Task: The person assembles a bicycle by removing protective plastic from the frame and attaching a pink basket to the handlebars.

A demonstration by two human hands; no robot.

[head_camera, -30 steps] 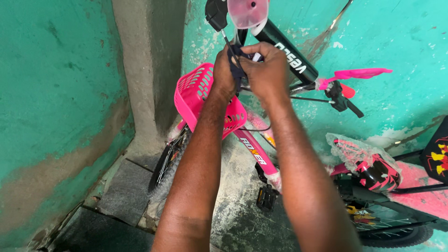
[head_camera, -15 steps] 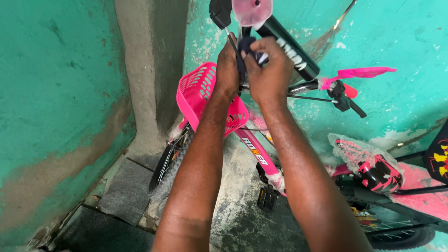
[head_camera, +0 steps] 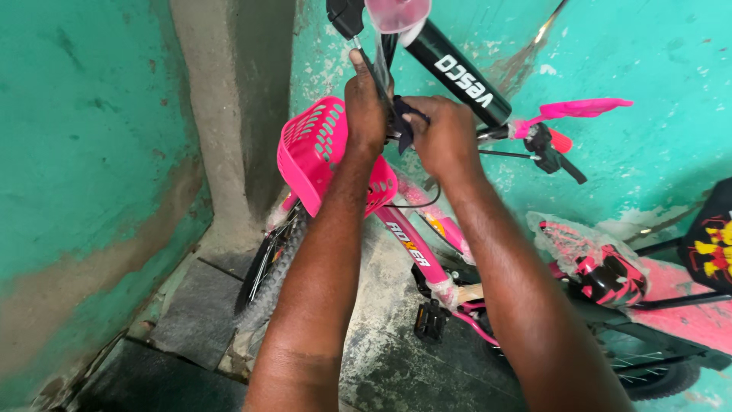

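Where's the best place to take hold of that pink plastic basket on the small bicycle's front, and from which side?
Probably the pink plastic basket by its open top rim, from above on the wall side: the rim faces up and is bare there, while the left hand and right hand crowd the handlebar side.

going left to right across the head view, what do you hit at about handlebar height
teal wall → grey concrete pillar → pink basket → left hand → right hand → black brake lever → pink streamers
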